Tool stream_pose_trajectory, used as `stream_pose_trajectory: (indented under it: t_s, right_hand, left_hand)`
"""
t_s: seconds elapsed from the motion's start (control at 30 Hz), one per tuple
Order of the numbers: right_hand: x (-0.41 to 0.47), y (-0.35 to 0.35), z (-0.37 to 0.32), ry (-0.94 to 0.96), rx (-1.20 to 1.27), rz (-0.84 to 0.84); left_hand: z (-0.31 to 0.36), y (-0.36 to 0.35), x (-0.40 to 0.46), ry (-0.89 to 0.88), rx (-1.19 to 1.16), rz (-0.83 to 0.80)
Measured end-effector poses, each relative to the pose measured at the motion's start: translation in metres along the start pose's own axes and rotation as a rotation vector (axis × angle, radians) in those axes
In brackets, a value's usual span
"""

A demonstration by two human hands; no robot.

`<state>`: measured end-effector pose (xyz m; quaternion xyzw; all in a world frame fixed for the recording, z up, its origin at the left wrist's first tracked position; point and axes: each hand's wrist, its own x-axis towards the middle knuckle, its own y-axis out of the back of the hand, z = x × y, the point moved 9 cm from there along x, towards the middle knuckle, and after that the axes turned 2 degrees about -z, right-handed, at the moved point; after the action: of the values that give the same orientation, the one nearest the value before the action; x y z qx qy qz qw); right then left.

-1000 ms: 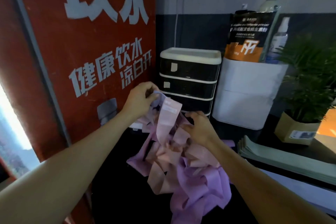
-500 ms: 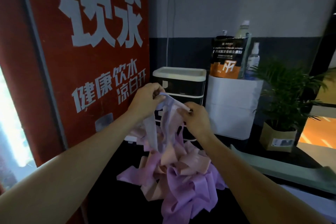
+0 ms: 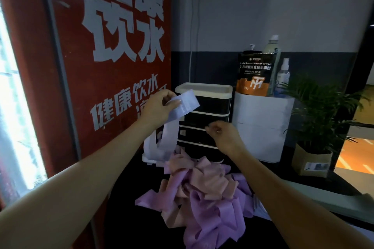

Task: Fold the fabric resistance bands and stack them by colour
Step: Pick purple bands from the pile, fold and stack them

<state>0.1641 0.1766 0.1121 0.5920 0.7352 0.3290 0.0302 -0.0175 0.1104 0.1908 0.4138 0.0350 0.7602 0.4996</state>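
A pale lavender band [image 3: 178, 111] hung as a long loop from the left hand [image 3: 155, 107], its upper end flat and bearing faint white print, its lower end trailing down to the heap. The heap of bands [image 3: 202, 192] lay tangled on the dark table [image 3: 125, 224], near the middle of the scene: dusty pink strips on top and toward the far side, purple ones spilling toward the near edge.

How many bands made up the heap could not be told, since they overlapped and twisted together. The bottom of the lavender loop was partly lost behind the pile. The print on the band was too blurred to read.

The left hand's grip was closed on the lavender band, thumb pressed over its top end against the curled fingers. The right hand [image 3: 224, 135] hovered to the right, apart from the band, in front of the black drawer unit [image 3: 208, 119], fingers curled in with nothing visibly in them.
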Motion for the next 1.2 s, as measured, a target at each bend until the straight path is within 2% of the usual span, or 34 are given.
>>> stream_pose_trajectory:
  t_s: [0.13, 0.23, 0.33, 0.43, 0.57, 0.7, 0.87, 0.93, 1.0, 1.1, 1.2]
  right_hand:
    - [0.001, 0.017, -0.045, 0.097, 0.247, 0.030]
    - [-0.004, 0.024, -0.049, 0.055, 0.617, -0.001]
    - [-0.015, 0.026, -0.051, 0.031, 0.775, -0.081]
    - [-0.018, 0.034, -0.048, 0.011, 0.750, -0.053]
    - [-0.015, 0.058, -0.031, 0.013, 0.511, 0.147]
    - [-0.017, 0.086, -0.008, -0.039, 0.425, 0.290]
    - [-0.028, 0.120, 0.028, -0.143, 0.463, 0.438]
    - [-0.036, 0.132, 0.040, -0.155, 0.470, 0.490]
    - [-0.043, 0.143, 0.056, -0.193, 0.494, 0.556]
    - [-0.051, 0.152, 0.082, -0.268, 0.468, 0.601]
    - [-0.058, 0.156, 0.099, -0.298, 0.401, 0.612]
  left_hand:
    - [0.019, -0.014, 0.000, -0.061, -0.071, -0.052]
    - [0.023, -0.026, -0.003, -0.081, -0.111, -0.087]
    - [0.020, -0.038, -0.006, -0.060, -0.139, -0.119]
    - [0.027, -0.051, -0.011, -0.061, -0.135, -0.139]
    - [0.034, -0.070, -0.017, -0.036, -0.130, -0.217]
    - [0.020, -0.089, -0.033, -0.018, 0.058, -0.341]
    - [-0.033, -0.078, -0.042, 0.106, 0.406, -0.191]
    - [-0.046, -0.073, -0.046, 0.156, 0.443, -0.149]
    - [-0.059, -0.071, -0.050, 0.247, 0.293, -0.127]
    - [-0.080, -0.083, -0.057, 0.450, -0.180, -0.139]
    - [-0.078, -0.100, -0.065, 0.568, -0.469, -0.156]
